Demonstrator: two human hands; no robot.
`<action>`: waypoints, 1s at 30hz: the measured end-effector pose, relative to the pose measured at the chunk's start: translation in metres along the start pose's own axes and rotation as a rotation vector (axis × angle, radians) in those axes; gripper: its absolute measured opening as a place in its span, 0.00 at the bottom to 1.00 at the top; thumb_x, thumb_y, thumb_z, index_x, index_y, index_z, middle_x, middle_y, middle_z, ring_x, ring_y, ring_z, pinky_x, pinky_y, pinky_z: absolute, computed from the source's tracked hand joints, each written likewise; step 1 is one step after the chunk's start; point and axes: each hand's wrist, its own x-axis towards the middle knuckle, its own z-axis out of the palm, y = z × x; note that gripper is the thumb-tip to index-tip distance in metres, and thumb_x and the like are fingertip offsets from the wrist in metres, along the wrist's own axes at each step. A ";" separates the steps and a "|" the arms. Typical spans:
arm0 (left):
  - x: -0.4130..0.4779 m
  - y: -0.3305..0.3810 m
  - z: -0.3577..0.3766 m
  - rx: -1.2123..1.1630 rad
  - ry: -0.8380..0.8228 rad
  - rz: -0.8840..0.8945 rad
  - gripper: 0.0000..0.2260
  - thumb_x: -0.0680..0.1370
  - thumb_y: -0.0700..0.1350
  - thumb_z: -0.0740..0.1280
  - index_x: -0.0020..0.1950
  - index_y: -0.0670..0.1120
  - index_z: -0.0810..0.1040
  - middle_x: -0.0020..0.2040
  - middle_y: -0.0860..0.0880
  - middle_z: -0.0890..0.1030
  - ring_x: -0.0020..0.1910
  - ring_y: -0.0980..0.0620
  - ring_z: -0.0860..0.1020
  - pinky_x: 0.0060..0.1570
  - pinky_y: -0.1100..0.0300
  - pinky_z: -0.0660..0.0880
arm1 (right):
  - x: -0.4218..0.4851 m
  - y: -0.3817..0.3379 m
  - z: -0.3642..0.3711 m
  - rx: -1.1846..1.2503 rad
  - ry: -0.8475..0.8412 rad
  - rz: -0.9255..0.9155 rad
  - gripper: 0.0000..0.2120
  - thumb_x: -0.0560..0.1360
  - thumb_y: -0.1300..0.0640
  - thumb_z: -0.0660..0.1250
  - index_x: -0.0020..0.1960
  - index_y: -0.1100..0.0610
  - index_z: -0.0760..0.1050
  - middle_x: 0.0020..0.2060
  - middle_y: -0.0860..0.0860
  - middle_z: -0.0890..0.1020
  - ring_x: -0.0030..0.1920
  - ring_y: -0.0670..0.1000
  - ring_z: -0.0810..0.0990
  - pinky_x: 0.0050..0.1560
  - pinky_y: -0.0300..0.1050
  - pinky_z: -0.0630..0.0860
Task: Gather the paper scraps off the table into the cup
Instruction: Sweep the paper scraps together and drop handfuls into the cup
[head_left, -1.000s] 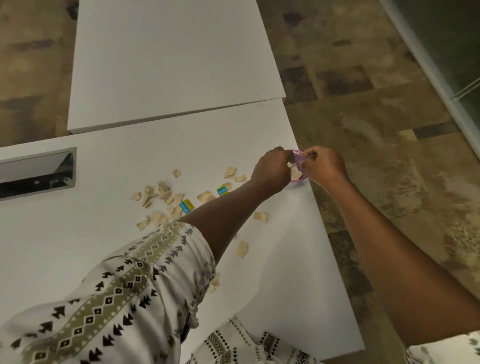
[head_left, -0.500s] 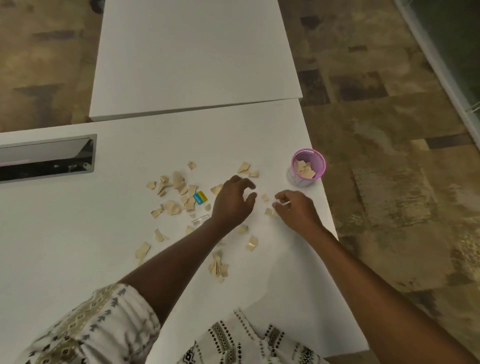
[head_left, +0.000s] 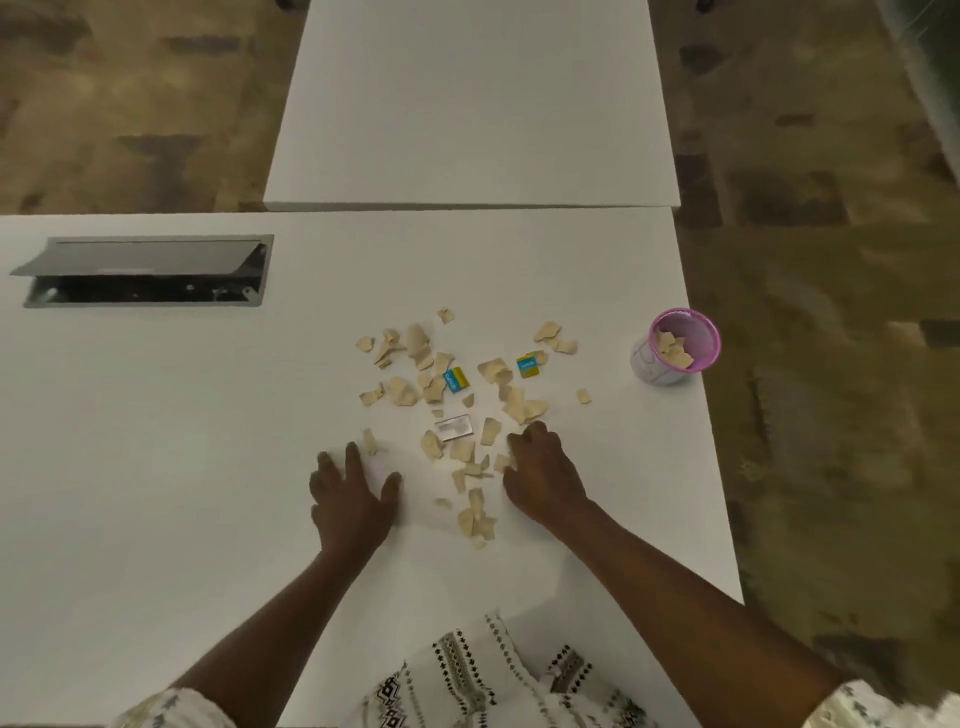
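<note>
Several tan paper scraps lie scattered in the middle of the white table, with two blue-and-yellow bits and a small grey card among them. A pink-rimmed cup stands near the table's right edge, with a few scraps inside. My left hand lies flat on the table with fingers spread, left of the nearest scraps. My right hand rests on the right of that cluster, fingers curled down against the scraps. Whether it grips any I cannot tell.
An open grey cable hatch is sunk into the table at the left. A second white table abuts the far edge. The right table edge runs just past the cup, with mottled brown floor beyond.
Both hands left the cup and came back toward me, ending low on either side of the nearest scraps. The view shifted, so the cup now sits far right.
</note>
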 end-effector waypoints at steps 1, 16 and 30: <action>-0.004 -0.002 0.005 0.017 -0.014 0.038 0.36 0.77 0.63 0.65 0.79 0.48 0.57 0.79 0.38 0.55 0.76 0.34 0.57 0.67 0.34 0.68 | -0.002 -0.005 0.004 0.006 -0.016 -0.036 0.16 0.76 0.58 0.64 0.63 0.58 0.72 0.61 0.56 0.70 0.60 0.58 0.71 0.50 0.49 0.74; -0.046 0.010 0.018 0.186 -0.116 0.292 0.41 0.74 0.51 0.70 0.82 0.49 0.52 0.81 0.38 0.49 0.78 0.34 0.55 0.68 0.40 0.71 | -0.020 -0.028 0.033 -0.326 -0.210 -0.401 0.38 0.76 0.64 0.66 0.80 0.50 0.53 0.80 0.58 0.47 0.78 0.66 0.49 0.67 0.61 0.70; -0.041 0.018 0.009 0.254 -0.073 0.611 0.11 0.70 0.37 0.75 0.48 0.42 0.77 0.44 0.43 0.75 0.41 0.44 0.75 0.26 0.57 0.66 | -0.019 -0.008 0.032 -0.335 0.094 -0.490 0.14 0.60 0.70 0.73 0.39 0.56 0.74 0.38 0.53 0.76 0.36 0.54 0.76 0.24 0.42 0.55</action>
